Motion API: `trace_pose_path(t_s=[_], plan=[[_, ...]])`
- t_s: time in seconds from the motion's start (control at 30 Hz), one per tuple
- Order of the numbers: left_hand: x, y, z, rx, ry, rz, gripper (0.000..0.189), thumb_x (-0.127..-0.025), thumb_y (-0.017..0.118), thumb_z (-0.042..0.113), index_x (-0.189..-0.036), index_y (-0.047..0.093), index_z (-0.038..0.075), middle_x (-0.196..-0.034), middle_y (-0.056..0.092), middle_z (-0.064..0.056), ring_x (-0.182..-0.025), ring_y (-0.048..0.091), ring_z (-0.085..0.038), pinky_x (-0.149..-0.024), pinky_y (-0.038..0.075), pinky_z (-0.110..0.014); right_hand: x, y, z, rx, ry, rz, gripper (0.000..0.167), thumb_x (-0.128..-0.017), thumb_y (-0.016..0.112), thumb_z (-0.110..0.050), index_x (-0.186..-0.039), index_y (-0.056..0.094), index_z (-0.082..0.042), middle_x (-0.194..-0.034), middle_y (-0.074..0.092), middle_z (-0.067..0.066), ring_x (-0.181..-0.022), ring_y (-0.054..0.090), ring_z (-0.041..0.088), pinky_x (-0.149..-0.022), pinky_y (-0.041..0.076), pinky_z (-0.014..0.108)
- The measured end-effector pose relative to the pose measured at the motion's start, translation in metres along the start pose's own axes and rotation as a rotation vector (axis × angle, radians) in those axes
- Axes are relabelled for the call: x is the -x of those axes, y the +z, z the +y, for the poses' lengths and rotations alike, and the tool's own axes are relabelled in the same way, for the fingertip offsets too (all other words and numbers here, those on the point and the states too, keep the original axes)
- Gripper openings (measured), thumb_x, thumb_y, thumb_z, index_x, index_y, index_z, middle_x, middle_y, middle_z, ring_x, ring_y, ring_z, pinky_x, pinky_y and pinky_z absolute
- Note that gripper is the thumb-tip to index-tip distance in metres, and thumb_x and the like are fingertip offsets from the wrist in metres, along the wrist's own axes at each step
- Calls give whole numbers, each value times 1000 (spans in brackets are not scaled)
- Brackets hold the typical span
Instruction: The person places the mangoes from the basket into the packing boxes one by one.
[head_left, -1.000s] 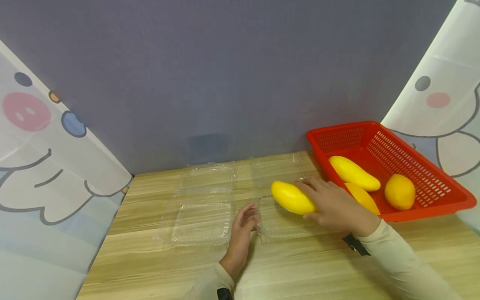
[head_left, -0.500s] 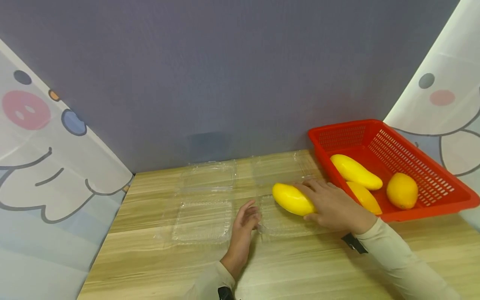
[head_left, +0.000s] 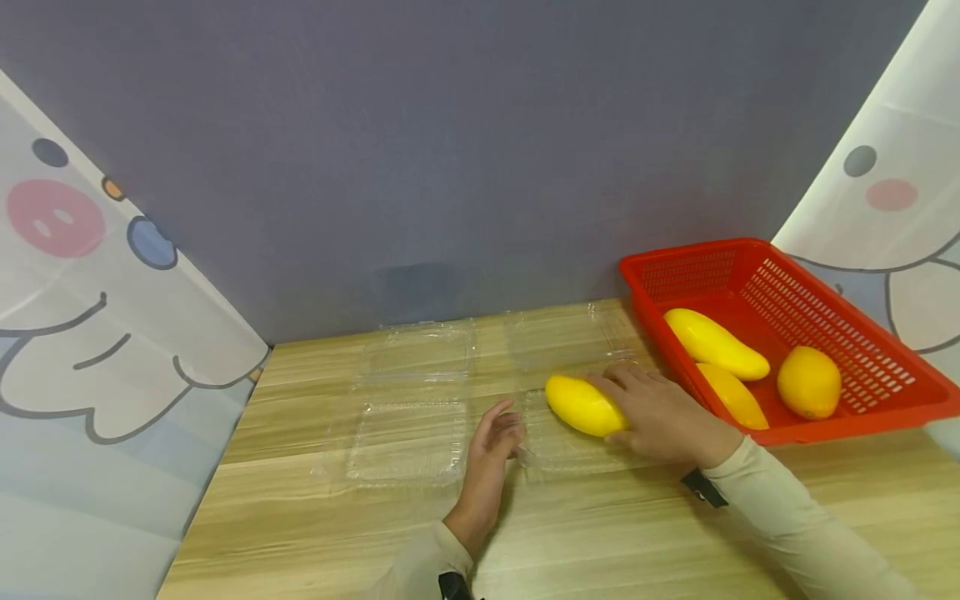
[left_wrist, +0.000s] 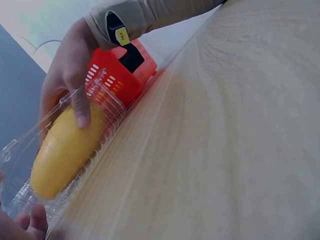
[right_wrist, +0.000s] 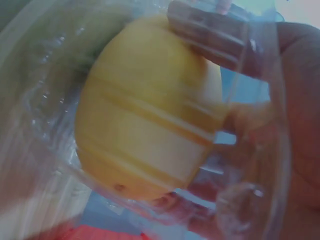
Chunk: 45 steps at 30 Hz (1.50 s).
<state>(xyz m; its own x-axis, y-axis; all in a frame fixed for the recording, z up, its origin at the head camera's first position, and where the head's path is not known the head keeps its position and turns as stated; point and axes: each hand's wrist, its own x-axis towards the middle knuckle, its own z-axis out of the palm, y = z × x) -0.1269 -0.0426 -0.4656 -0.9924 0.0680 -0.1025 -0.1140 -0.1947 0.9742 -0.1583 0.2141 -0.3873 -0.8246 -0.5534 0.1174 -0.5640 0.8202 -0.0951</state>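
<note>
My right hand [head_left: 660,417] grips a yellow mango [head_left: 581,405] by its right end, low over the near half of the right clear plastic clamshell box [head_left: 551,454]. In the left wrist view, the mango [left_wrist: 67,150] shows behind the ribbed clear wall, with the thumb along its side. The right wrist view shows the mango [right_wrist: 145,110] through blurred clear plastic, fingers around one side. My left hand [head_left: 491,454] rests at that box's left edge, fingers loosely bent; in the left wrist view its fingertips [left_wrist: 37,220] are close by the plastic.
A red slotted basket [head_left: 847,429] at the right holds two long yellow mangoes [head_left: 716,343] and a rounder orange-yellow fruit [head_left: 808,382]. A second opened clear clamshell box [head_left: 408,442] lies to the left. A grey panel [head_left: 480,167] stands behind the wooden table [head_left: 247,517].
The right hand has lowered the mango slightly toward the right box. The left hand has stayed at the box's edge. The head view has shifted a little.
</note>
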Motion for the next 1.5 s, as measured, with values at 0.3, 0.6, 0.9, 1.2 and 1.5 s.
trace_pose_path(t_s=[0.3,0.6,0.9,1.2,1.5], plan=[[0,0,1,-9,-4,-7,50,-98,58,16,-146,45,10,-139,48,-18,-114,54,-13,-87,48,-26,-2,5,-1,-17,10,18,85,-75,84,-39,-147,46,-13,-135,58,12,-124,56,38,-99,47,63],[0,1,1,3,-6,0,50,-97,58,14,-145,45,10,-138,48,-18,-113,54,-13,-86,49,-24,-5,8,-6,-49,9,33,81,-76,83,-42,-144,50,-14,-136,59,10,-124,57,36,-100,48,59],[0,1,2,4,-6,-3,49,-97,58,14,-145,46,11,-138,49,-17,-112,55,-14,-85,49,-24,-4,8,-11,-36,44,-1,78,-81,75,-52,-145,50,-17,-139,57,10,-118,61,38,-88,52,61],[-1,0,0,5,-3,-4,50,-97,58,13,-145,45,10,-138,48,-18,-109,56,-13,-84,50,-25,1,-7,-5,-17,8,-19,67,-85,74,-46,-143,52,-19,-136,59,6,-121,60,33,-98,51,56],[-1,0,0,0,0,0,50,-97,58,14,-145,45,10,-137,48,-18,-112,55,-13,-86,49,-26,2,-15,-3,-58,23,-84,61,-88,72,-41,-142,54,-19,-134,60,6,-122,59,33,-100,47,59]])
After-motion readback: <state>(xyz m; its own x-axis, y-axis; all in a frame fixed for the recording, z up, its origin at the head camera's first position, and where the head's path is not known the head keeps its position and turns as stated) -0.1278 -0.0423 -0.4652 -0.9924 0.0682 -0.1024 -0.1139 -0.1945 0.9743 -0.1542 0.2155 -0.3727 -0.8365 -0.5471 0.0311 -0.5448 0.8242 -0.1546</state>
